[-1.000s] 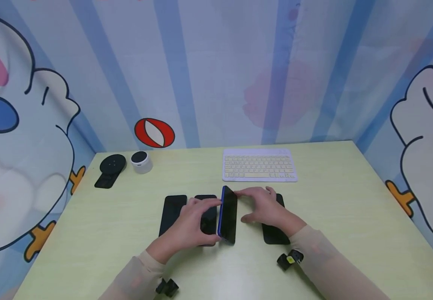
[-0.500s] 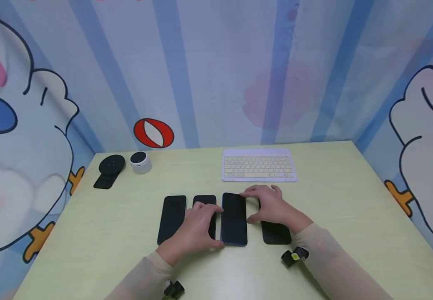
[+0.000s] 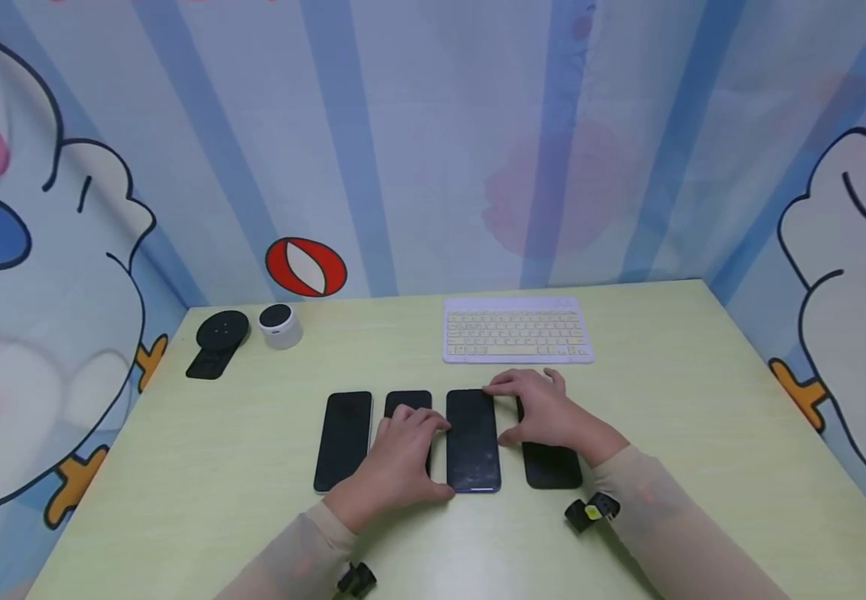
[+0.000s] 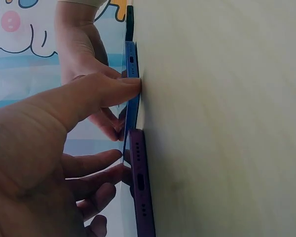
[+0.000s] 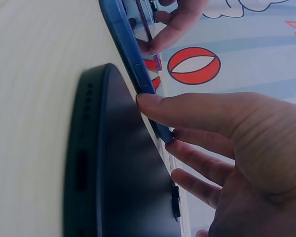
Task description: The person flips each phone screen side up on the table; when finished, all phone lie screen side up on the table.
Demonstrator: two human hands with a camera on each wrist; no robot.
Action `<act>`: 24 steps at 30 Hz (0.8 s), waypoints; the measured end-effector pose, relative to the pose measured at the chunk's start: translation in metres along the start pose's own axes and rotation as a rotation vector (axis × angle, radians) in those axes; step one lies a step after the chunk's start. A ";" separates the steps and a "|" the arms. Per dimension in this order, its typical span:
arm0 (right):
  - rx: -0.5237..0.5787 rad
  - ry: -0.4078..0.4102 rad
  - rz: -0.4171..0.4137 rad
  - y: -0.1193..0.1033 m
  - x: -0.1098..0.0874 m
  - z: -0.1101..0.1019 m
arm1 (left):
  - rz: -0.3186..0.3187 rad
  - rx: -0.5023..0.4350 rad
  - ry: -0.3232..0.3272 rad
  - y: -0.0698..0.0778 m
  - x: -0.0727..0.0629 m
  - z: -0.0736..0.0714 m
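Four phones lie screen up in a row in the head view. Both hands touch the blue-edged phone (image 3: 473, 442), third from the left, now flat. My left hand (image 3: 401, 462) has its thumb at the phone's lower left corner and its index finger by the left edge, covering much of the purple-edged phone (image 4: 142, 182). In the right wrist view, my right hand (image 5: 256, 143) touches the blue phone's edge with its thumb, other fingers near the top corner. Partly under the right hand lies a dark phone (image 3: 553, 467). Another black phone (image 3: 344, 442) is leftmost.
A lilac keyboard (image 3: 518, 331) lies behind the phones. Toward the back left of the table (image 3: 673, 375) are a black charging stand (image 3: 222, 333) and a small white cylinder with a black top (image 3: 280, 327). A printed curtain (image 3: 433, 150) stands behind.
The blue-edged phone, tilted on its edge in the left hand a second ago, has come down flat and shifted slightly right. Both hands have moved a little right with it.
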State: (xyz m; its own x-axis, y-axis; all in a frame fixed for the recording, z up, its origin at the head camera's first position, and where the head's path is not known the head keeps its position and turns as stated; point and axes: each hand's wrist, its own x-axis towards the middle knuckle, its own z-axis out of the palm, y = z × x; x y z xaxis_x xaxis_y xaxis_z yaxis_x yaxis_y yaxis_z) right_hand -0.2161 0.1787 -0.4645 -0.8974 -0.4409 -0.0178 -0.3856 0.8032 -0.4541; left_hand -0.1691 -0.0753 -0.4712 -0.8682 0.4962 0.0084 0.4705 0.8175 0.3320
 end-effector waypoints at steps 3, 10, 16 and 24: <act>0.002 0.005 -0.008 0.000 -0.002 -0.001 | 0.002 0.004 -0.015 0.001 -0.001 -0.002; 0.021 0.027 -0.018 0.007 -0.014 -0.003 | 0.011 -0.045 -0.005 0.006 -0.002 -0.007; 0.020 0.089 -0.027 0.020 -0.024 -0.005 | 0.037 -0.067 0.009 0.013 0.002 -0.005; 0.028 0.124 -0.009 0.038 -0.035 -0.012 | 0.130 -0.071 -0.031 0.029 0.013 0.004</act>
State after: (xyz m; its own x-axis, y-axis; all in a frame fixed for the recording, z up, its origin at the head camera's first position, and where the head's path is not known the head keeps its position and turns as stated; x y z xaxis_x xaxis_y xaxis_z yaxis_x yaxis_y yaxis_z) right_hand -0.2021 0.2295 -0.4710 -0.9141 -0.3938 0.0964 -0.3894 0.7869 -0.4786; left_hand -0.1661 -0.0440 -0.4649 -0.7947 0.6065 0.0265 0.5655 0.7237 0.3956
